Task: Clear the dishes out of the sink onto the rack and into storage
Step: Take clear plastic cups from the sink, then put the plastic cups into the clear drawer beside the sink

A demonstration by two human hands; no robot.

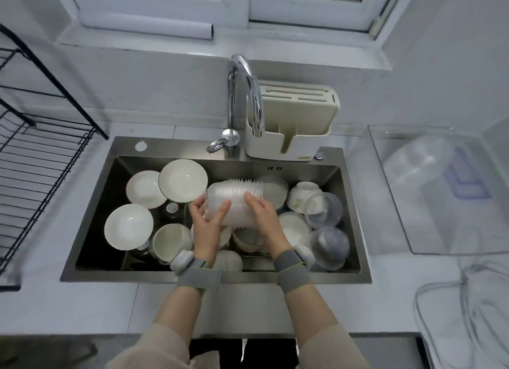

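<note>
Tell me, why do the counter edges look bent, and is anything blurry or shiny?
Head view: the wide lens bows the sink rim and the black rack; edges blur, especially the clear container on the right; the tap shows bright glare; both hands and the stack of clear bowls look fairly sharp.

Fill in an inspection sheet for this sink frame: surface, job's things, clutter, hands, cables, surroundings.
Surface: grey countertop around a steel sink.
Job's things: stack of clear plastic bowls held on its side over the sink; white plates and bowls lie below; black wire rack at left.
Clutter: beige utensil holder behind the sink.
Hands: left hand and right hand both grip the stack.
Cables: nothing seen.
Surroundings: faucet, window, clear storage box at right.
</note>
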